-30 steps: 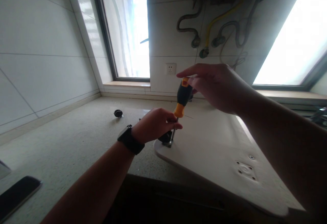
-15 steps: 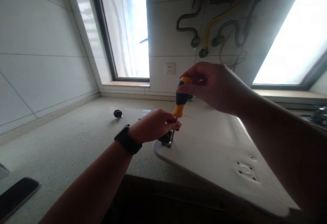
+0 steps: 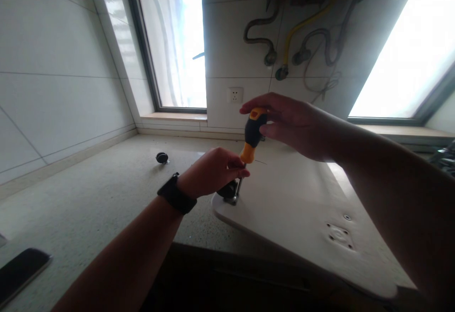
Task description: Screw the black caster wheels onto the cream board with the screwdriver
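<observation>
A screwdriver with a black and orange handle stands nearly upright, slightly tilted. My right hand holds the top of its handle, the thumb on the side and the fingers over the end. Lower down, my left hand pinches the shaft just under the handle. The tip meets the metal plate of a black caster wheel at the near-left corner of a white panel. My left hand partly covers this caster. Farther right on the panel is a raised mounting spot with screw holes.
A loose black caster lies on the speckled countertop to the left. A dark phone-like object rests at the near left. Pipes and a socket are on the tiled wall behind. The countertop's front edge is close.
My right hand's fingers have loosened and shifted round the handle top, and the handle has turned a little. The left hand keeps its pinch on the shaft; the view has shifted slightly.
</observation>
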### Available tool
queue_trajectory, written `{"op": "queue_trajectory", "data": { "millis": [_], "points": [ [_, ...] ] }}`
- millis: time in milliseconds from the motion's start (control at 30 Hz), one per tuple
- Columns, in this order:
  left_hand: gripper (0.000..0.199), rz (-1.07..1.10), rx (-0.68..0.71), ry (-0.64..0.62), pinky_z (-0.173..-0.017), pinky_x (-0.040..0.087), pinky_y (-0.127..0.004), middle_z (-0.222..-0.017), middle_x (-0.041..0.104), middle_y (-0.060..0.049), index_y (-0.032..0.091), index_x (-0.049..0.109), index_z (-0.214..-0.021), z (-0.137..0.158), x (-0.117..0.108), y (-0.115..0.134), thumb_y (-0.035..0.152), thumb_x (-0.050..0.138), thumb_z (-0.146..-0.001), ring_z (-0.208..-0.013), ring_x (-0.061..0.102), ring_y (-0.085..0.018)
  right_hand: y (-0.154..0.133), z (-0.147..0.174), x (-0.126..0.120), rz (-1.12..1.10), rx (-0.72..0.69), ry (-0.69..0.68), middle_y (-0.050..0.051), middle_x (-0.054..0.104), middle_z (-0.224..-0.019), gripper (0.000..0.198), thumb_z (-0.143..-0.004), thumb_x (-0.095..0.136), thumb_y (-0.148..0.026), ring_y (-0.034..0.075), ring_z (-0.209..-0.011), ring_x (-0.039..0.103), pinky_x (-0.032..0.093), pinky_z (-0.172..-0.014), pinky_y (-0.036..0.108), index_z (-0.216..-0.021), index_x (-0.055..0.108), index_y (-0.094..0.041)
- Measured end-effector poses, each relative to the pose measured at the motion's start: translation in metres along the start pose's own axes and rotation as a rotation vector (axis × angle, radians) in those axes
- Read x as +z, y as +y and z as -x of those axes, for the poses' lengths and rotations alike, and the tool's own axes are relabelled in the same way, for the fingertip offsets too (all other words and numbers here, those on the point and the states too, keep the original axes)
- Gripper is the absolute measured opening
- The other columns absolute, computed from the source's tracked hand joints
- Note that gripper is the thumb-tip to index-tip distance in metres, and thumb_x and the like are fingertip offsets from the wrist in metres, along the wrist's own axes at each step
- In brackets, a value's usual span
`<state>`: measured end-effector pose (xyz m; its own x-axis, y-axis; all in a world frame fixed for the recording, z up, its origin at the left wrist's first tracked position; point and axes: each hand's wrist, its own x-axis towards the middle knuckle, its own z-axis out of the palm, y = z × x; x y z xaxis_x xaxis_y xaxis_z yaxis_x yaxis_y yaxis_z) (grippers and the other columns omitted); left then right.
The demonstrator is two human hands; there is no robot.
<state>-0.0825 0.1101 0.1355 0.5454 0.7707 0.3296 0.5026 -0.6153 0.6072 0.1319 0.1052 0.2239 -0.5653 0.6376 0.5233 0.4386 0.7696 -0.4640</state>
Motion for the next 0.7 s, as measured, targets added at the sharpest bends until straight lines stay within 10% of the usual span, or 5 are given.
{"op": "queue_trajectory", "data": {
  "millis": [700],
  "points": [
    [0.022, 0.08, -0.051, 0.086, -0.063, 0.046, -0.026, -0.079, 0.077, -0.002, 0.015, 0.075, -0.089, -0.002, 0.006, 0.0, 0.036, 0.08, -0.086, -0.066, 0.063, -0.012, -0.006, -0.013, 0.021, 0.426, 0.229, 0.377, 0.002, 0.063, -0.072, 0.048, -0.07, 0.081, -0.059, 0.015, -0.06, 0.053, 0.037, -0.052, 0.033, -0.08, 0.052, -0.022]
  ]
}}
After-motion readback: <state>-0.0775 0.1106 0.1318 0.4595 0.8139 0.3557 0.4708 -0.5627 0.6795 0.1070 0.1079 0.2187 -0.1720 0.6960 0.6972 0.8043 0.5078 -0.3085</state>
